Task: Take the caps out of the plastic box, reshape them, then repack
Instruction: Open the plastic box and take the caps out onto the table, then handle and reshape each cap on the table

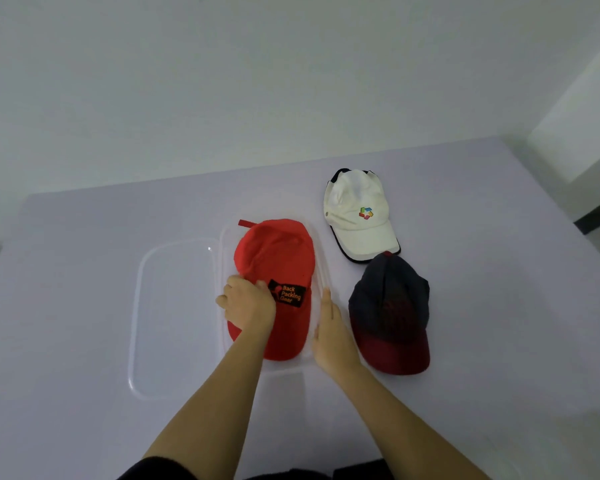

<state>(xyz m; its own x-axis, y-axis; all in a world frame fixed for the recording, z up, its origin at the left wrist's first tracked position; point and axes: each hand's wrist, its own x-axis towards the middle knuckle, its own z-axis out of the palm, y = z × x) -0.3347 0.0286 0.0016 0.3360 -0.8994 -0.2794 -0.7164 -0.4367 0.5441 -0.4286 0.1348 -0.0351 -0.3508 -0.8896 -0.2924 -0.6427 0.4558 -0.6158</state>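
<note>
Left hand (248, 306) fingers curled onto red cap (278, 258), gripping its left side near the black patch. Right hand (331, 337) flat, fingers straight, holding nothing, edge against right wall of clear box (321, 268). Red cap sits inside box, brim toward the person. Lid (174, 317) flat just left of box. White cap (357, 216) and dark cap (388, 306) on table (499, 306), right of box.
</note>
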